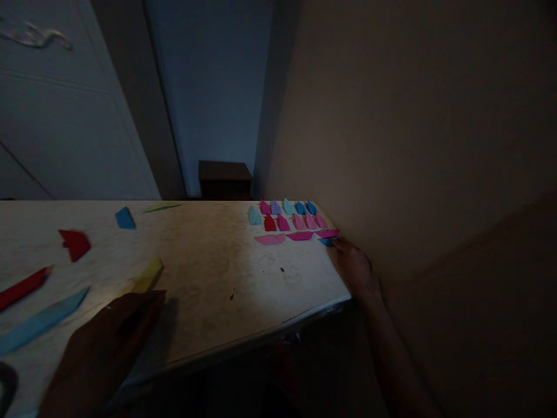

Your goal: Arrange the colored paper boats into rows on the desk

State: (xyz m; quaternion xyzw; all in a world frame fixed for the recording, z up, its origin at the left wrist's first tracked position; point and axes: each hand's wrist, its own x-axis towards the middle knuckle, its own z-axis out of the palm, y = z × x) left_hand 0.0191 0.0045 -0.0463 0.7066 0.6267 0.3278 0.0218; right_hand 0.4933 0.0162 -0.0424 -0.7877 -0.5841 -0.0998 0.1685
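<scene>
My right hand (355,268) rests at the table's right edge, its fingertips on a small blue folded paper piece (327,241) beside a row of pink folded strips (299,236). Behind them stand rows of small folded paper shapes (287,215) in pink, red, blue and teal. My left hand (104,348) lies flat on the white table (209,273) near the front edge, fingers pointing at a yellow folded paper (148,275). It grips nothing that I can see.
Loose folded papers lie on the left: a red shape (75,242), a blue piece (125,218), a green strip (161,206), a red strip (24,287), a light blue strip (43,319). A wall (413,145) runs along the right; a dark cabinet (224,179) stands behind the table.
</scene>
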